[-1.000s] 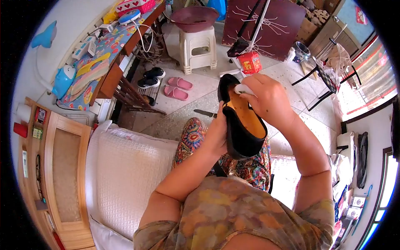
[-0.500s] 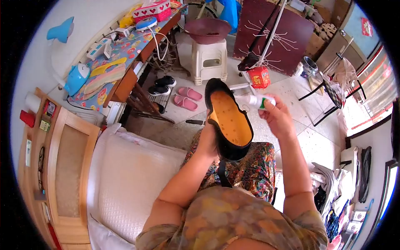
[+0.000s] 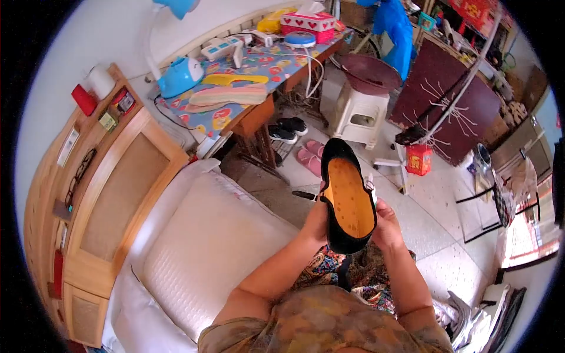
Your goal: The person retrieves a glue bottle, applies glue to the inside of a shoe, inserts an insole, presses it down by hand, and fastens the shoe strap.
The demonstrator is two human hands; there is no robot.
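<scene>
Both grips closed: left hand (image 3: 316, 223) on black fabric shoe (image 3: 348, 243), orange insole (image 3: 349, 197) already well spotted; right hand (image 3: 386, 228) on part-hidden white plastic bottle (image 3: 374, 191).

Home interior, lived-in room: bed (image 3: 218, 247) with wooden headboard (image 3: 112, 206) seen; desk lamp (image 3: 181, 77) and tissue box (image 3: 307, 26) on patterned worktop (image 3: 206, 112); pink slippers (image 3: 309, 157) left on tiled floor (image 3: 435, 206).

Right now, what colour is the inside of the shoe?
The shoe's inside is orange-yellow with brownish spots, seen best in the head view.
</scene>
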